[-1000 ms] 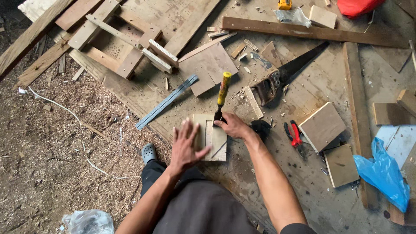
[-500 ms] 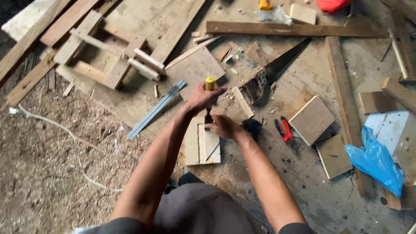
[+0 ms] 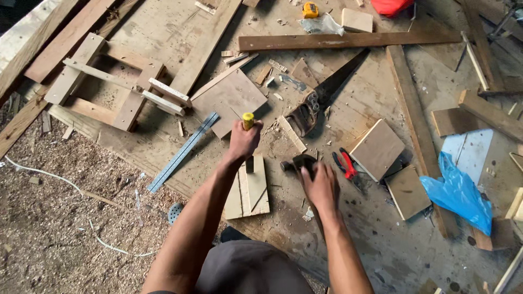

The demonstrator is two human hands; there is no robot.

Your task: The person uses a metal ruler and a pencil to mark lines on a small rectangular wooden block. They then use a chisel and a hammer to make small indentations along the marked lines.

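Chisel (image 3: pixel 248 130), yellow-handled, stands upright with its blade on a small pale wooden board (image 3: pixel 248 189); the left hand (image 3: pixel 243 142) is wrapped in a fist round its handle, right above the board's far edge. Just to the right, the right hand (image 3: pixel 320 184) closes over the handle of a dark-headed hammer (image 3: pixel 297 162) lying on the plank floor (image 3: pixel 163 32), its head pointing toward the chisel. Right of that hand lie red pliers (image 3: pixel 345 165) and two square wood offcuts (image 3: pixel 377 148). Beyond both hands rests a handsaw (image 3: pixel 325 93). Left of the left hand lies a long metal ruler (image 3: pixel 183 152), with sawdust (image 3: pixel 60 218) farther left.
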